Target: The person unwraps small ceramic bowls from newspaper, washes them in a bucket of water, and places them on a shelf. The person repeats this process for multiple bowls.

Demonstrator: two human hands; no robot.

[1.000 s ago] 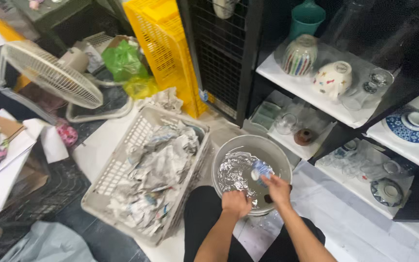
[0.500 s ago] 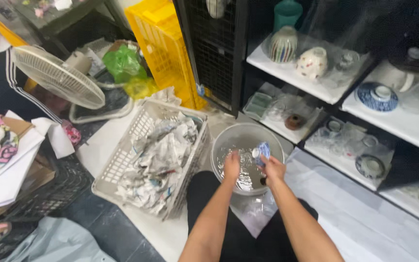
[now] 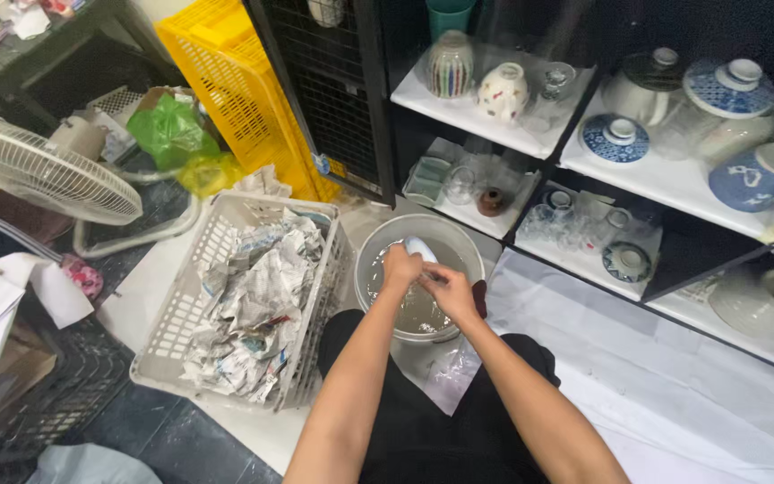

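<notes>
A grey round basin [image 3: 371, 260] with water stands on the floor in front of my knees. Both my hands are over it. My left hand [image 3: 400, 266] grips a small white-and-blue ceramic piece [image 3: 421, 247], held just above the water. My right hand [image 3: 448, 291] presses against the same piece from the right, fingers curled; what it holds beyond that is hidden.
A grey plastic basket [image 3: 193, 296] full of crumpled newspaper sits left of the basin. Behind it are a yellow crate [image 3: 226, 63], a green bag [image 3: 168, 130] and a white fan [image 3: 42, 175]. Black shelves [image 3: 674, 179] on the right hold bowls, jars and glasses.
The view has shifted left and closer. My hands have drawn together over the basin, and the small piece has moved from my right hand's side to my left hand.
</notes>
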